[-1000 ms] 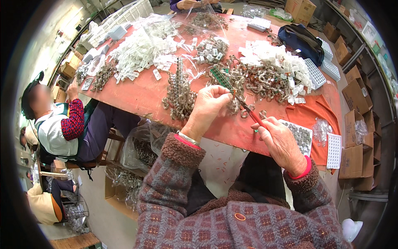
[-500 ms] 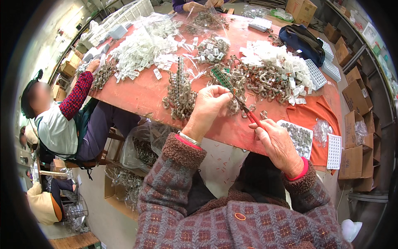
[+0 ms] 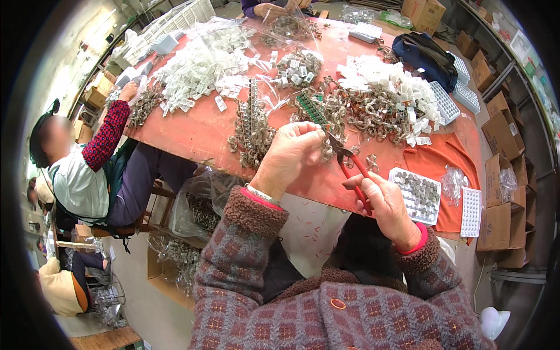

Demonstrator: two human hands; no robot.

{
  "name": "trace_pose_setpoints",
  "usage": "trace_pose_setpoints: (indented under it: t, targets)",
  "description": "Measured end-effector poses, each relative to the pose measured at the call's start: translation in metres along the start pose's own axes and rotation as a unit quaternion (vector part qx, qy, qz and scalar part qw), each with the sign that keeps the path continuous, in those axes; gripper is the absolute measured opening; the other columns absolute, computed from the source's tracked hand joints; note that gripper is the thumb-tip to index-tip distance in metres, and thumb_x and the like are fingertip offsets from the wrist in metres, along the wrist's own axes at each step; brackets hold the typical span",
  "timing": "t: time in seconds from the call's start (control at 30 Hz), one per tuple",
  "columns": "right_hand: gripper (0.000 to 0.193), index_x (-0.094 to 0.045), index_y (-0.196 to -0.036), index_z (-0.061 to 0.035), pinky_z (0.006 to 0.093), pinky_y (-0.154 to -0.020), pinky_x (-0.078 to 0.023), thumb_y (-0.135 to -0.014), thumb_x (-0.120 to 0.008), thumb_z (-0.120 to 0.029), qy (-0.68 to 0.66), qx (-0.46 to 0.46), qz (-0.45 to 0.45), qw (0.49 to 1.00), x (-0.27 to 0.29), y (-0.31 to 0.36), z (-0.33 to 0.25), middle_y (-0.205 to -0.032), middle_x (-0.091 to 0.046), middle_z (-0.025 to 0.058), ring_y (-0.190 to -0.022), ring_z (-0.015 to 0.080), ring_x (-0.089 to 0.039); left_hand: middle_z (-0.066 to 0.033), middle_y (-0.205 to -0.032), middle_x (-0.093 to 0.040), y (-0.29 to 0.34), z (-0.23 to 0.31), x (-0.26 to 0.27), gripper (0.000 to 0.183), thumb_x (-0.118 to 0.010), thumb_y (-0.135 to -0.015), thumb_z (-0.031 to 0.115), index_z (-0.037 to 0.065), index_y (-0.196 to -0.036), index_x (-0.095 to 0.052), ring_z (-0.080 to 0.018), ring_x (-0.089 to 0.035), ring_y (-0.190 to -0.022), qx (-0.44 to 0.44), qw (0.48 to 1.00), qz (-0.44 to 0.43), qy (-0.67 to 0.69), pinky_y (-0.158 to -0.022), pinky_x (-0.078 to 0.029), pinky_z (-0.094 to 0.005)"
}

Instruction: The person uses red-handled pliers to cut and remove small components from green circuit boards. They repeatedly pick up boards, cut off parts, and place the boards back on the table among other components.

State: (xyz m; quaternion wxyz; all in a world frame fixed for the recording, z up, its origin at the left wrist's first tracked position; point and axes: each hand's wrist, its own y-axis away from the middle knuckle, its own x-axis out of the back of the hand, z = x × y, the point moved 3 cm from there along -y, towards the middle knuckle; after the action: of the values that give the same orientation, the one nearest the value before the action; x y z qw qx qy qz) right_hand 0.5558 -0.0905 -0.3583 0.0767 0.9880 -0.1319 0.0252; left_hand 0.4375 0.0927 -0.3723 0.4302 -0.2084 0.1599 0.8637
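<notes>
My left hand (image 3: 291, 147) is closed in a pinch at the near end of a narrow green strip (image 3: 312, 109), which looks like a circuit board. What lies between the fingertips is partly hidden. My right hand (image 3: 386, 207) grips red-handled cutting pliers (image 3: 345, 155), their handles spread apart. The dark jaws point up and left, close beside my left fingertips. Just beyond the strip lies a tangled heap of small metal clasps or bands (image 3: 364, 114). Similar metal pieces (image 3: 254, 131) form a pile left of my left hand.
White plastic pieces are heaped at the table's left (image 3: 198, 70) and right (image 3: 379, 79). A white tray of round grey parts (image 3: 415, 195) stands beside my right hand, near an orange cloth (image 3: 446, 157). A co-worker (image 3: 87, 175) sits at left; another's hands (image 3: 274, 9) show at the far edge.
My right hand has shifted slightly down, and the pliers' handles have spread wider. The jaws have drawn a little away from the strip's end. My left hand has hardly moved.
</notes>
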Motion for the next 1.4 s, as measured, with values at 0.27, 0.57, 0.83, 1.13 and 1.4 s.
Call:
trace_pose_setpoints:
  t: [0.27, 0.57, 0.83, 1.13, 1.4]
  targets:
    - [0.034, -0.063, -0.111, 0.0026, 0.0254, -0.065, -0.048, -0.103, -0.044, -0.024, -0.004, -0.031, -0.009, 0.999, 0.018, 0.008, -0.012, -0.084, -0.061, 0.0055, -0.071, 0.0128, -0.059, 0.0016, -0.072, -0.060, 0.005, 0.002, -0.004, 0.005, -0.064, -0.093, 0.008, 0.002, -0.093, -0.063, -0.0056, -0.053, -0.060, -0.038, 0.993, 0.038, -0.108, -0.055, -0.042, -0.0204]
    - [0.027, -0.066, -0.104, -0.0046, 0.0396, -0.076, -0.051, -0.099, -0.049, -0.024, 0.436, 0.122, 0.171, 0.875, 0.063, 0.016, -0.037, -0.112, -0.061, 0.0103, -0.091, 0.0314, -0.064, 0.0006, -0.073, -0.064, 0.004, 0.008, -0.001, 0.010, -0.062, -0.090, 0.003, 0.001, -0.098, -0.067, -0.0051, -0.056, -0.057, -0.144, 0.909, 0.181, -0.347, -0.052, -0.046, -0.0220]
    - [0.030, -0.065, -0.106, -0.0032, 0.0414, -0.079, -0.050, -0.100, -0.048, -0.028, 0.488, 0.119, 0.164, 0.849, 0.106, 0.001, -0.025, -0.108, -0.062, 0.0136, -0.094, 0.0339, -0.063, -0.0105, -0.080, -0.067, -0.038, 0.024, 0.027, 0.034, -0.069, -0.085, 0.013, -0.005, -0.113, -0.061, -0.0130, -0.062, -0.055, -0.147, 0.873, 0.258, -0.388, -0.047, -0.048, -0.0268]
    - [0.026, -0.064, -0.103, -0.0025, 0.0419, -0.080, -0.050, -0.096, -0.053, -0.025, 0.547, 0.091, 0.171, 0.814, 0.170, -0.021, 0.011, -0.107, -0.061, 0.0156, -0.093, 0.0346, -0.062, -0.0046, -0.076, -0.063, -0.057, 0.029, 0.030, 0.017, -0.069, -0.086, 0.004, -0.001, -0.099, -0.060, -0.0074, -0.058, -0.052, -0.110, 0.937, 0.167, -0.287, -0.042, -0.041, -0.0186]
    - [0.018, -0.067, -0.102, -0.0051, 0.0377, -0.082, -0.051, -0.086, -0.067, -0.013, 0.488, 0.208, 0.204, 0.823, 0.122, -0.032, -0.030, -0.104, -0.065, 0.0107, -0.092, 0.0269, -0.063, -0.0054, -0.077, -0.063, -0.025, 0.022, 0.015, 0.011, -0.067, -0.089, 0.002, 0.002, -0.095, -0.058, -0.0109, -0.063, -0.060, -0.090, 0.972, 0.164, -0.142, -0.050, -0.050, -0.0194]
